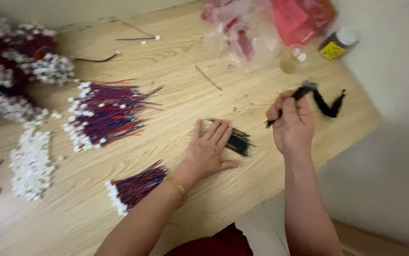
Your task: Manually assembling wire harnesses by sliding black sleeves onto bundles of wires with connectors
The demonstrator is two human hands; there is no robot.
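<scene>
On the wooden table (176, 66) | left hand (209, 149) flat, open on black wire bundle (237, 141) | right hand (292, 124) beside bundle, pinching black strip (323, 102)

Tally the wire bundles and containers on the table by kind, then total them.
Red-and-blue wire bundles with white connectors fanned on the wood: 2
Black wire bundles: 2, one under the left hand, one held in the right hand
Small bottles: 1
Plastic bags: 1
Total: 6
</scene>
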